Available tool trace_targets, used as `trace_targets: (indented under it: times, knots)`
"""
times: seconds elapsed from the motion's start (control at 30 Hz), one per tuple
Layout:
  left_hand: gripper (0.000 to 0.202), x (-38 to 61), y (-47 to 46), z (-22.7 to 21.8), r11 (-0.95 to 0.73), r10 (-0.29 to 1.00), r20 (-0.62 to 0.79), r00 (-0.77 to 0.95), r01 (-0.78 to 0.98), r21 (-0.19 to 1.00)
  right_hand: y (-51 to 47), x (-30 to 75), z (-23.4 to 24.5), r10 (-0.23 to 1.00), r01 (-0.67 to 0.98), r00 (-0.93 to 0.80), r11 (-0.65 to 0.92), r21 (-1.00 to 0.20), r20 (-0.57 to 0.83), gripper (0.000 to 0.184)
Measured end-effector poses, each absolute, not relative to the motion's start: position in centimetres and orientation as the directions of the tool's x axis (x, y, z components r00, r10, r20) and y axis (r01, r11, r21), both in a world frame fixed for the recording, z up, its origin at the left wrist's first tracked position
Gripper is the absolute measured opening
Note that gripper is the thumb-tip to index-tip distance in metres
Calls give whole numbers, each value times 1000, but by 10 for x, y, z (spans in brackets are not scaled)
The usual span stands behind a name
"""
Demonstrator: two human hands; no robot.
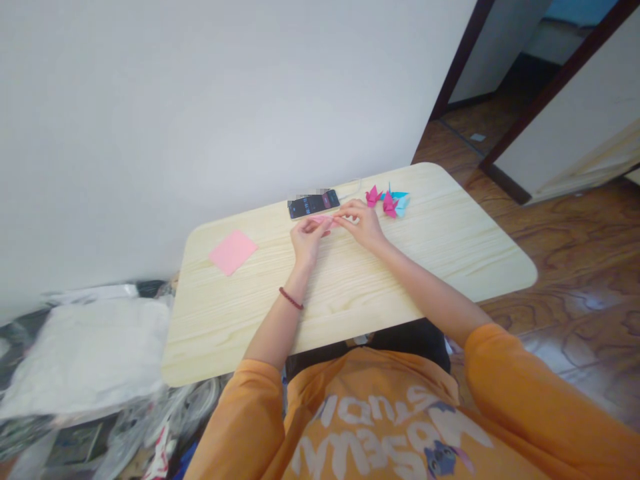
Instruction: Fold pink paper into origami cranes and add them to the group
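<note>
- My left hand (306, 239) pinches the near-left part of a piece of pink paper (320, 218), thumb and fingers curled about it.
- My right hand (366, 228) pinches the same paper at its right end, fingertips close to those of my left; the fingers hide much of it, so I cannot tell its full shape.
- That paper is between my two hands, over the far middle of the pale wooden table (360, 287), just on my side of the phone (314, 205).
- The phone lies with its lit screen up, near the wall (250, 107).
- A flat pink square sheet (233, 252) lies to the left, well apart from my hands.
- Just beyond my right hand, to its right, folded magenta figures (389, 205) and blue figures (402, 204) sit clustered together.
- I wear a dark red bracelet (291, 299) on my left wrist and an orange shirt (370, 380).
</note>
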State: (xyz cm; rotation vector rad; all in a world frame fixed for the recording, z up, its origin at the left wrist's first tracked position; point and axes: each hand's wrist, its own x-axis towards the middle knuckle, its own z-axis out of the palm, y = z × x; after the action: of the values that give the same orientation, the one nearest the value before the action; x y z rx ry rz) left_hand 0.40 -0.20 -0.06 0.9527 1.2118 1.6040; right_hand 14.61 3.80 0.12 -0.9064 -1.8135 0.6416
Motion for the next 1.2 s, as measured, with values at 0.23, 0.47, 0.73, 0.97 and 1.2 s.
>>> trace_targets:
  times: [0.23, 0.47, 0.73, 0.97, 1.2]
  knots:
    - [26, -2, 1, 0, -180, 947, 132, -294, -140, 974, 39, 148, 2, 745, 371, -290, 666, -647, 601, 14]
    - [26, -3, 4, -5, -239, 934, 191, -301, -134, 962, 37, 146, 3, 733, 352, -281, 680, -644, 620, 14]
    - [27, -5, 2, -1, -245, 937, 205, -281, -114, 963, 37, 147, 5, 710, 346, -321, 704, -620, 627, 19]
    - [29, -9, 3, 2, -189, 953, 157, -259, -105, 976, 38, 147, 4, 713, 353, -351, 702, -619, 608, 23]
    - [23, -8, 5, -1, -183, 955, 147, -256, -122, 975, 39, 148, 4, 709, 363, -348, 705, -609, 613, 22]
